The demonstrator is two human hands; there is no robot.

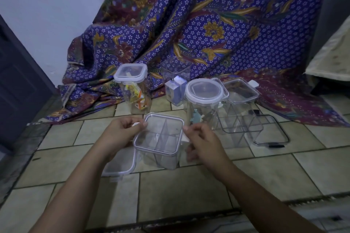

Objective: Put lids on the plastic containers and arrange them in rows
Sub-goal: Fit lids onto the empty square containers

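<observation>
**Containers on the tiled floor: current hand and item positions**

Containers of clear plastic stand on the tiled floor (189, 181) in front of you, with a patterned cloth (189, 24) draped behind them.

**Item in hand.** The divided square container (161, 142) is at the centre of the view, close in front of you. Its interior partitions are visible through the clear walls. A square lid (164, 121) sits on or at its top rim, tilted toward you (whether it is fully seated cannot be told).

**Hand state.**
- Your left hand (121, 134) grips the left side of the divided square container, thumb at the lid's near-left corner, fingers curled around the wall.
- Your right hand (200, 142) grips the right side, fingertips pinched at the lid's right edge.

**Surrounding items.**
- A loose lid (121, 164) lies flat on the floor just beside the held container, partly under your left forearm.
- A tall square container (135, 89) with its lid on stands to the rear left; it holds coloured contents.
- A round container (203, 102) with its lid on stands just behind your right hand.
- A tall uncovered container (176, 70) stands at the rear, against the cloth, with a small blue-white box (176, 90) in front of it.
- A shallow container (239, 89) sits to the rear right.
- An uncovered divided container (238, 125) stands to the right, and a black-edged lid (272, 132) lies flat beside it.
</observation>
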